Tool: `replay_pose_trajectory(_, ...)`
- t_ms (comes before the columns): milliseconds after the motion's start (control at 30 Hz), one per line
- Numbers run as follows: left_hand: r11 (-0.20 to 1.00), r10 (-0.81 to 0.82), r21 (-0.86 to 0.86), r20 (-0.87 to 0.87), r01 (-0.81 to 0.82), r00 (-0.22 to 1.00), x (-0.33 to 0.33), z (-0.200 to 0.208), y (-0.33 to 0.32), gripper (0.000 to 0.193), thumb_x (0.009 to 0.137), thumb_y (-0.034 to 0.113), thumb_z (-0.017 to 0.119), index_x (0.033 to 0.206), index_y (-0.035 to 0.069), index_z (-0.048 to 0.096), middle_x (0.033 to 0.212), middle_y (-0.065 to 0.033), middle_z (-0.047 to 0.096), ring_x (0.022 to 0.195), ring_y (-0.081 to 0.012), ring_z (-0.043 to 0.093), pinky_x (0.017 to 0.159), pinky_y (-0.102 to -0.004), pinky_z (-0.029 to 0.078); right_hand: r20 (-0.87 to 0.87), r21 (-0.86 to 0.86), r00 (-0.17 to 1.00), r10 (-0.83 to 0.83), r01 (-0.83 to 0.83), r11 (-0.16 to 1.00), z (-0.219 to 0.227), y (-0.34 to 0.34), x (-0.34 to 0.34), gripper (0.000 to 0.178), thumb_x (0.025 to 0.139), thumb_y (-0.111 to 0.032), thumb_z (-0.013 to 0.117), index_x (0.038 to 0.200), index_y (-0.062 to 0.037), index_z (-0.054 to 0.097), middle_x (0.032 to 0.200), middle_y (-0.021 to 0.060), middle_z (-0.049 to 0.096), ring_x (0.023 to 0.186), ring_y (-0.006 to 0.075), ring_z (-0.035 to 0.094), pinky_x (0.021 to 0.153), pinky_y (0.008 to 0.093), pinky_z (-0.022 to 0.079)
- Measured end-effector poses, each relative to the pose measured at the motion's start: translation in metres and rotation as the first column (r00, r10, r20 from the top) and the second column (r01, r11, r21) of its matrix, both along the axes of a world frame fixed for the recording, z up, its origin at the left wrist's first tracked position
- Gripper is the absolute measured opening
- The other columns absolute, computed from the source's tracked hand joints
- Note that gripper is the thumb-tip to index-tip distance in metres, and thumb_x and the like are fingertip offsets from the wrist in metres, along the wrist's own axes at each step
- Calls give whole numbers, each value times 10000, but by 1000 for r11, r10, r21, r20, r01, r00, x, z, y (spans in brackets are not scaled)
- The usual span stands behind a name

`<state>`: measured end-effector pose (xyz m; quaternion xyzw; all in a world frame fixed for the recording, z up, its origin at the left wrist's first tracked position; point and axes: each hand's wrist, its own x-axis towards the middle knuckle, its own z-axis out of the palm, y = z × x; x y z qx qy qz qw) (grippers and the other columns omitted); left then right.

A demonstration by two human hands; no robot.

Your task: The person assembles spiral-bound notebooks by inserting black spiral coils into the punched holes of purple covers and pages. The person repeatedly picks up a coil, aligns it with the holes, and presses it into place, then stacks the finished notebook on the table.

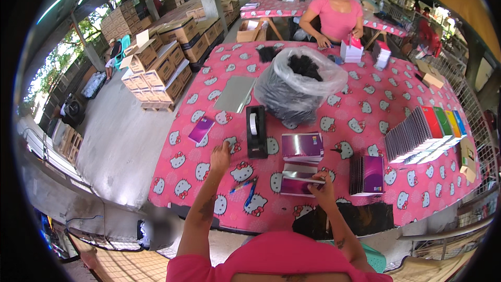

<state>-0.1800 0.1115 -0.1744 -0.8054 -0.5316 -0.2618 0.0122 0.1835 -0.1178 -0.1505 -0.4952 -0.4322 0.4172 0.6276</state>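
My right hand grips the right edge of a purple notebook near the table's front, its cover seemingly partly lifted. Just beyond lies a stack of purple notebooks. My left hand is raised over the table, fingers pressed together; whatever they may hold is too small to make out. Right of that hand stands a black tape dispenser with a roll in it. A small purple booklet lies farther left. Pens rest between my forearms. Spiral-bound purple notebooks stand to the right of my right hand.
A plastic bag of black coils sits mid-table beside a clear sheet stack. Rows of multicoloured spiral notebooks fill the right. Across the table, a person in pink handles notebook stacks. Cartons are piled left.
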Motion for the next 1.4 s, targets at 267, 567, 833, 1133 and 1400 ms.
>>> replay_pose_trajectory(267,986,87,121,200,-113,976,31,55,-37,259,942,73,600,1198,34,582,903,-147,657,802,-340,636,765,-443,526,-23,-99,984,177,-178,979,-4,2,14,290,860,73,685,1118,-43,619,1053,19,635,1009,116,593,882,261,464)
replay_pose_trajectory(567,733,129,-480,794,482,594,158,55,-199,494,1034,149,474,1502,7,399,907,-60,540,847,-113,488,764,-263,447,54,-94,987,154,-149,984,11,-7,7,341,891,50,669,1215,-56,646,1140,25,652,1026,99,589,875,247,464)
replay_pose_trajectory(833,909,-161,-144,745,391,647,150,59,-166,411,1002,127,568,1405,58,526,901,-103,623,728,-145,546,684,-329,472,101,-58,974,203,-198,979,-5,-1,12,247,909,0,690,1155,-23,701,1035,-15,666,894,50,572,761,208,452)
replay_pose_trajectory(1133,918,-298,-78,511,388,806,118,92,-145,220,927,126,678,1135,57,695,774,-93,615,639,-245,586,570,-372,471,224,-20,970,98,-96,995,2,3,5,261,911,-21,699,1172,-17,693,971,-33,671,861,39,555,735,202,433)
replay_pose_trajectory(1400,905,-347,-51,489,423,800,126,86,-146,134,907,134,706,1002,42,725,753,-83,627,640,-229,585,566,-352,458,115,-95,979,165,-155,983,1,3,9,277,926,-21,684,1202,-37,696,1011,-20,691,870,41,555,761,209,454)
